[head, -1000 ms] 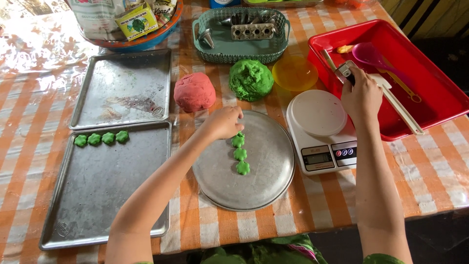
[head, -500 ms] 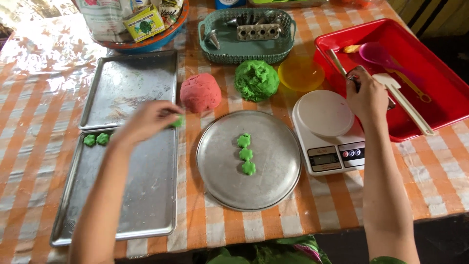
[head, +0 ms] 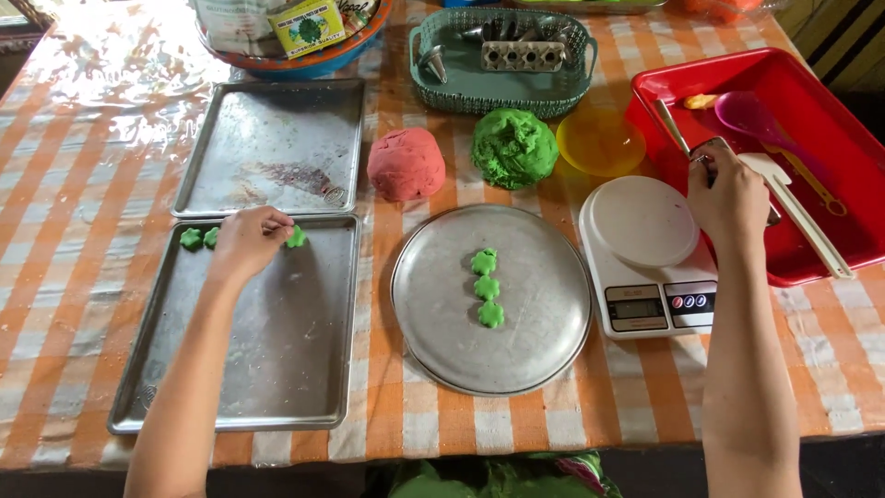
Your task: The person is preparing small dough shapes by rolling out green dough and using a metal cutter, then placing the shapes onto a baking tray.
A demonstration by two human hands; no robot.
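Our left hand [head: 247, 242] pinches a green dough flower [head: 296, 237] onto the near baking tray [head: 277, 387], ending its far-edge row. Set it flat, just beside its neighbours. Right hand [head: 733, 194] grips a metal tool [head: 687, 148] at the red tray [head: 811, 74].

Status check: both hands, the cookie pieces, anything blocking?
Left hand on near tray, fingers at green piece in the top row. Right hand grips metal tool at red bin. Three pieces wait on round pan. Nothing in the way.

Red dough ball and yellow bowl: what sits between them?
The green dough ball sits between the red dough ball and yellow bowl, seen in the head view.
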